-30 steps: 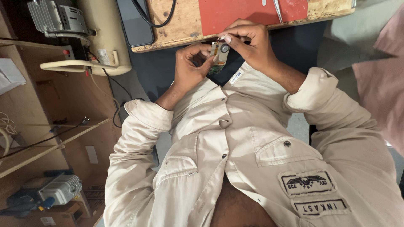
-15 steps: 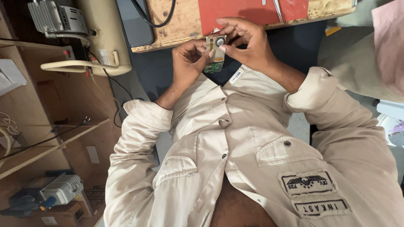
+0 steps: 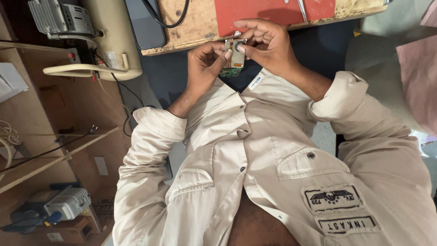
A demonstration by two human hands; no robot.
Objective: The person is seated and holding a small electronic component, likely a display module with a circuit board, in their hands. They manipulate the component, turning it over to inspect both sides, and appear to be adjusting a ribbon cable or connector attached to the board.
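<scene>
While both hands pinch it, the scene reads so:
Part: small flat part, held up in the air between the left hand and right hand, both clamped on it.
Feel: looks light, thin, easy to break.
Hold: by its edges.
Labels: white tag just below the grip; dark patches far below it.

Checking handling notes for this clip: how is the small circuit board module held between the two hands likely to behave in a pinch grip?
The small circuit board module looks thin and flat, so probably stiff and light. Left hand and right hand pinch it by fingertips alone, which suggests little weight. Its exposed green board end and ribbon-like strip hint that it may be fragile.
</scene>
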